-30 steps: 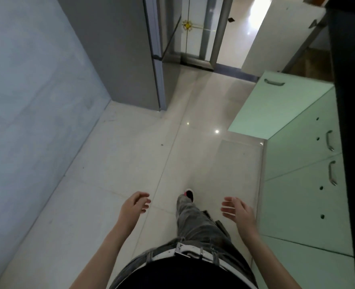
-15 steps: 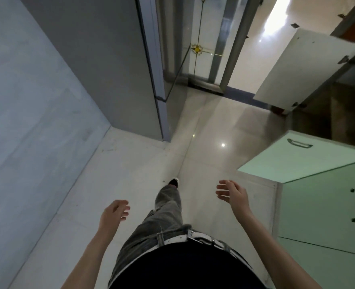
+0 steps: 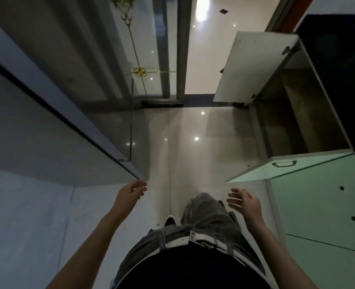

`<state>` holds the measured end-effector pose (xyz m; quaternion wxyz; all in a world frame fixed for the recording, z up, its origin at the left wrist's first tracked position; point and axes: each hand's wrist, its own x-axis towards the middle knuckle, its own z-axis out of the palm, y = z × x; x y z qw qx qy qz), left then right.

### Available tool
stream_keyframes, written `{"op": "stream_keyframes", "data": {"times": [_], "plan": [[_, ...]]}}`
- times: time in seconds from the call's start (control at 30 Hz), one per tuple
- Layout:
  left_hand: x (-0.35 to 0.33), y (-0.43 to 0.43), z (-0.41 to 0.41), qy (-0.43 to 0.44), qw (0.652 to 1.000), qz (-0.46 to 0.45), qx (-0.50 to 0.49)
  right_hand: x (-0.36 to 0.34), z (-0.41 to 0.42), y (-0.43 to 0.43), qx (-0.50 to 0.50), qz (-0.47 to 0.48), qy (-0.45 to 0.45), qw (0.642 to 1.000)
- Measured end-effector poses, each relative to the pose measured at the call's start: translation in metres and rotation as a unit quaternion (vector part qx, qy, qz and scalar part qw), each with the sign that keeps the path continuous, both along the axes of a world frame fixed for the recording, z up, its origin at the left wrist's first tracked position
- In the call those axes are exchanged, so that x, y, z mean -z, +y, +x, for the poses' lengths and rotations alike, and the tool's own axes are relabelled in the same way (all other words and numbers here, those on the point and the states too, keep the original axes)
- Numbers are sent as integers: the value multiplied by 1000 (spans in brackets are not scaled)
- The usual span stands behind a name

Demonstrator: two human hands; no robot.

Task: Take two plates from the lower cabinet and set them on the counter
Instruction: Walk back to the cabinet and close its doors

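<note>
No plates show in the head view. The lower cabinet (image 3: 293, 122) on the right stands open, its inside dark and brown, between a white door (image 3: 253, 65) swung out at the far side and a pale green door (image 3: 293, 165) swung out at the near side. My left hand (image 3: 130, 192) hangs in front of me with loosely curled fingers and holds nothing. My right hand (image 3: 243, 202) is held out with relaxed, spread fingers, empty, just below the green door's edge. The dark counter (image 3: 343, 80) runs along the right edge.
A grey wall (image 3: 26, 126) runs along the left and ends at a corner near my left hand. Glass sliding doors (image 3: 143, 59) stand ahead. The shiny tiled floor (image 3: 189, 142) lies between them. More pale green cabinet fronts (image 3: 322, 205) line the right.
I have walked forward and the view has tilted up. The open cabinet and its two doors are closer. Both hands stay empty and have risen slightly in front of me.
</note>
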<state>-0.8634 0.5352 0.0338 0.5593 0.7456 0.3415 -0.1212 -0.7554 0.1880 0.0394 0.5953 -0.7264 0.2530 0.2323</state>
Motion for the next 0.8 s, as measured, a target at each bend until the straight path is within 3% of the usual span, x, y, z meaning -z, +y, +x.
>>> {"op": "stream_keyframes", "data": {"times": [0.53, 0.8], "plan": [[7, 25, 328, 11, 994, 12, 106, 6, 269, 25, 114, 23, 5, 993], [3, 13, 491, 15, 976, 0, 218, 7, 339, 15, 236, 19, -17, 972]]}}
